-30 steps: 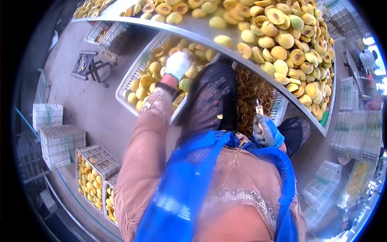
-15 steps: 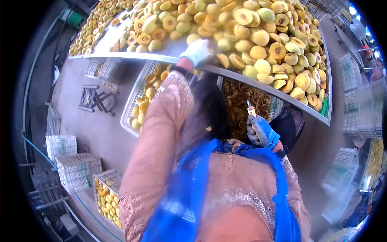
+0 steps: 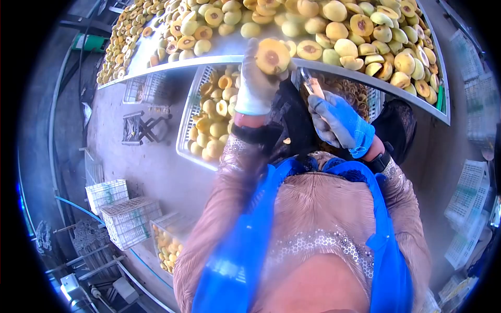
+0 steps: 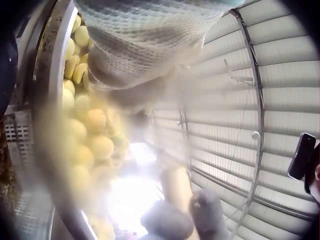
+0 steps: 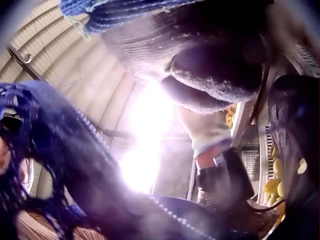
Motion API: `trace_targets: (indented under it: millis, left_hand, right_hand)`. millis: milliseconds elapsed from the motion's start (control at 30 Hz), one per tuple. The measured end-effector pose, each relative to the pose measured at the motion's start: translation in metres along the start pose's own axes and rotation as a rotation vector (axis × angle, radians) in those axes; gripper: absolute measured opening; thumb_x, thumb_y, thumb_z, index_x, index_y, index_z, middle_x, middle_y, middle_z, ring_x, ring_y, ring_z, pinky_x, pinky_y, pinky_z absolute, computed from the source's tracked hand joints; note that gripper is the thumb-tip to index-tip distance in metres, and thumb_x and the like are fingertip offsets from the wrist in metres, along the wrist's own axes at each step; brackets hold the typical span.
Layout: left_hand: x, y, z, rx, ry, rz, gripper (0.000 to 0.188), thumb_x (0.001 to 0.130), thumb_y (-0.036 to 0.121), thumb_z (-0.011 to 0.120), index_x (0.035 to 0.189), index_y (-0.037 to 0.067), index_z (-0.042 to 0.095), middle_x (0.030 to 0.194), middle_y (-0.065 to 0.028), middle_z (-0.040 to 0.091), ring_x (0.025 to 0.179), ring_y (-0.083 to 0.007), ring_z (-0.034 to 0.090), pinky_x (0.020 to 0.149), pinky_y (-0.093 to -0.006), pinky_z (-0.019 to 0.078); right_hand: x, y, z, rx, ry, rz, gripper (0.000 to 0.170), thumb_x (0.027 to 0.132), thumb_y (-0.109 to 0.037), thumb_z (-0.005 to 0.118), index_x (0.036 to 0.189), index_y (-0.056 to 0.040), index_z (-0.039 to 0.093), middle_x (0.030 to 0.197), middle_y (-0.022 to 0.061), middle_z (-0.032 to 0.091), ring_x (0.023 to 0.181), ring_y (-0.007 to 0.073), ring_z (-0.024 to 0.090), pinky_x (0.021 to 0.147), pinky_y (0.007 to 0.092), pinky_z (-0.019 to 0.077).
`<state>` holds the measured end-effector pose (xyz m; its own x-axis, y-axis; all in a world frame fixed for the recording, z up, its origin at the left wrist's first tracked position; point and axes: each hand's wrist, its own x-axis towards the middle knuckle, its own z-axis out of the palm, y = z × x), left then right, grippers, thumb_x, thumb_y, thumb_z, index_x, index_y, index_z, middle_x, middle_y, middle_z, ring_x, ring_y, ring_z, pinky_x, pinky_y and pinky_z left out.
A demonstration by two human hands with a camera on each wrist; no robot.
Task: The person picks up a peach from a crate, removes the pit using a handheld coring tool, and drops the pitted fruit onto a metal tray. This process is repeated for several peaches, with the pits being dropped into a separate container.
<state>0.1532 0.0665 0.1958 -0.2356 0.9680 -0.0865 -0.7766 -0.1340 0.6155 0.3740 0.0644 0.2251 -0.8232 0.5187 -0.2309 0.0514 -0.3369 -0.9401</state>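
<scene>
The left hand (image 3: pixel 258 87), its grip closed round a halved fruit (image 3: pixel 272 56), has neared the tool (image 3: pixel 313 87) clasped in the right hand (image 3: pixel 340 121).

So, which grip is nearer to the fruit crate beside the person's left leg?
Left. In the head view, the left grip, holding a halved fruit, appears at the right edge of the crate; the right grip, holding a tool, is farther right, past the left leg.

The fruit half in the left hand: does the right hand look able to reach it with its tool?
Probably yes: the right hand holds the tool near the fruit half, and in the head view nothing seems to stand between them.
</scene>
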Motion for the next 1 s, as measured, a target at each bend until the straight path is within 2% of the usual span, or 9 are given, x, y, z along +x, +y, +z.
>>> trace_targets:
  millis: [133,333,433,500,567,600,767,900,1000]
  left_hand:
    - [-0.017,-0.008,0.023,-0.002,0.019,0.045,0.046,0.098,0.044,0.044,0.118,0.004,0.052,0.109,-0.0150,0.062,0.087,-0.0305,0.065,0.066,-0.0366,0.0535]
    - [-0.025,-0.040,0.025,0.142,-0.043,0.180,0.036,0.094,0.026,0.053,0.121,0.003,0.050,0.114,-0.0131,0.059,0.096,-0.0321,0.062,0.081,-0.0384,0.0529]
    - [-0.028,-0.055,0.011,0.670,-0.102,0.320,0.029,0.095,0.018,0.053,0.120,0.003,0.051,0.111,-0.0122,0.059,0.090,-0.0269,0.061,0.081,-0.0337,0.0506]
    - [-0.032,-0.062,0.013,0.762,-0.099,0.314,0.025,0.097,0.016,0.052,0.118,0.003,0.053,0.105,-0.0103,0.060,0.086,-0.0203,0.059,0.079,-0.0290,0.0485]
    - [-0.042,-0.062,0.021,0.514,-0.040,0.058,0.025,0.099,0.020,0.051,0.118,0.004,0.054,0.100,-0.0080,0.061,0.085,-0.0165,0.058,0.077,-0.0268,0.0471]
    - [-0.046,-0.062,0.025,0.901,-0.106,0.260,0.030,0.102,0.025,0.049,0.123,0.003,0.052,0.094,-0.0046,0.060,0.084,-0.0136,0.055,0.076,-0.0254,0.0451]
    - [-0.042,-0.072,0.018,0.748,-0.032,0.354,0.032,0.101,0.023,0.048,0.126,0.003,0.051,0.101,-0.0090,0.059,0.088,-0.0163,0.057,0.082,-0.0295,0.0464]
    - [-0.043,-0.072,0.024,0.753,0.016,0.323,0.031,0.097,0.015,0.048,0.125,0.003,0.051,0.105,-0.0100,0.058,0.091,-0.0160,0.057,0.082,-0.0291,0.0472]
    - [-0.046,-0.077,0.034,0.872,-0.013,0.343,0.028,0.096,0.011,0.051,0.123,0.002,0.051,0.104,-0.0089,0.058,0.087,-0.0145,0.057,0.079,-0.0278,0.0480]
  right_hand:
    - [0.000,-0.006,0.014,0.150,0.151,0.041,0.024,0.101,-0.033,0.052,0.094,-0.0102,0.045,0.058,-0.0025,0.042,0.038,0.0062,0.035,0.032,0.0215,0.0264]
    - [0.016,0.005,0.008,0.308,0.319,-0.058,0.018,0.097,-0.027,0.060,0.099,-0.0116,0.049,0.058,-0.0039,0.043,0.039,0.0055,0.038,0.032,0.0214,0.0273]
    - [0.024,0.010,-0.001,0.102,0.447,-0.043,0.017,0.096,-0.024,0.060,0.102,-0.0109,0.051,0.058,-0.0044,0.043,0.039,0.0063,0.039,0.033,0.0217,0.0282]
    - [0.019,0.006,-0.004,0.138,0.460,0.011,0.017,0.094,-0.023,0.060,0.100,-0.0085,0.055,0.059,-0.0038,0.045,0.040,0.0074,0.042,0.035,0.0233,0.0322]
    - [0.015,0.007,-0.005,0.144,0.471,0.021,0.020,0.092,-0.024,0.062,0.090,-0.0046,0.058,0.058,-0.0031,0.049,0.043,0.0087,0.046,0.040,0.0254,0.0386]
    - [0.016,0.013,-0.006,0.185,0.455,0.028,0.018,0.092,-0.023,0.062,0.090,-0.0051,0.058,0.058,-0.0032,0.048,0.043,0.0085,0.046,0.039,0.0252,0.0378]
    - [0.018,0.019,-0.029,0.370,0.510,0.031,0.014,0.094,-0.021,0.060,0.096,-0.0110,0.050,0.059,-0.0046,0.044,0.038,0.0067,0.038,0.032,0.0232,0.0287]
    - [0.006,0.017,-0.026,0.287,0.471,0.041,0.017,0.094,-0.023,0.062,0.085,-0.0116,0.054,0.057,-0.0066,0.045,0.040,0.0043,0.041,0.035,0.0205,0.0292]
    - [0.008,0.023,-0.024,0.235,0.456,0.070,0.022,0.092,-0.030,0.066,0.094,-0.0086,0.060,0.061,-0.0040,0.049,0.045,0.0057,0.043,0.039,0.0220,0.0320]
